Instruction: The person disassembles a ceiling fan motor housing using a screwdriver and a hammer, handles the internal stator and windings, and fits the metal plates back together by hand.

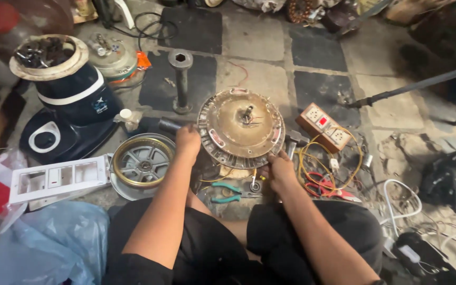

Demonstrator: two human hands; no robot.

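Note:
A round, rusty ceiling fan motor [241, 128] with a central shaft and thin wires lies on the tiled floor in front of me. My left hand [188, 142] grips its left rim. My right hand [279, 170] holds its lower right edge. Green-handled pliers [227, 192] lie on the floor between my knees, just below the motor. A small metal tool [255, 184] rests beside them.
A fan cover plate [142, 162] with a gold rim lies at left, next to a white switch frame [56, 179]. A dark blue mixer base [72, 113] stands far left. A wooden socket board [324, 126] with yellow wire [312, 158], red scissors [325, 187] and a socket wrench [181, 79] surround the motor.

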